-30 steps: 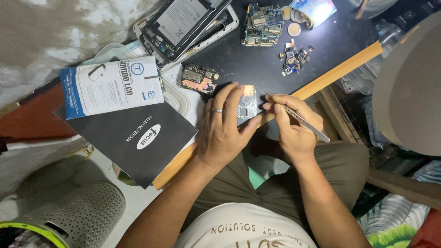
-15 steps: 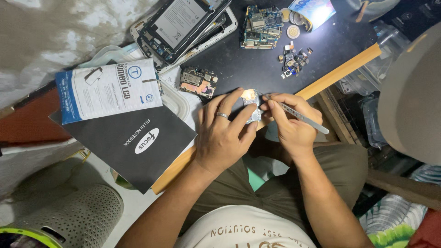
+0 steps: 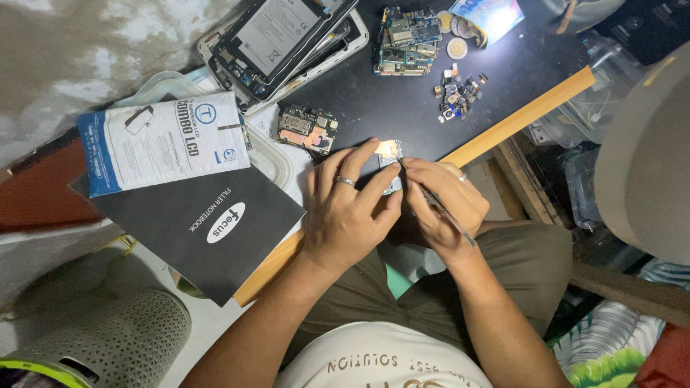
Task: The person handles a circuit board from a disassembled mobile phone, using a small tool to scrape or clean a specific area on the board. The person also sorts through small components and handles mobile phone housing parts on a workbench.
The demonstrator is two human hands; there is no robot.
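Holding: your left hand (image 3: 348, 215) grips the small circuit board (image 3: 390, 167); right hand (image 3: 442, 205) pinches tweezers (image 3: 435, 201).
Risk: tweezers could slip, scratching the board.

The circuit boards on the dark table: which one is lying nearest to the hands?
The small board with copper-coloured parts, just left above the left hand. The larger blue-green board lies farther up, near the table's far edge, beside the opened device.

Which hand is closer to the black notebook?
Left. The left hand sits just right of the black notebook, almost at its edge. The right hand is farther right, beyond the left hand.
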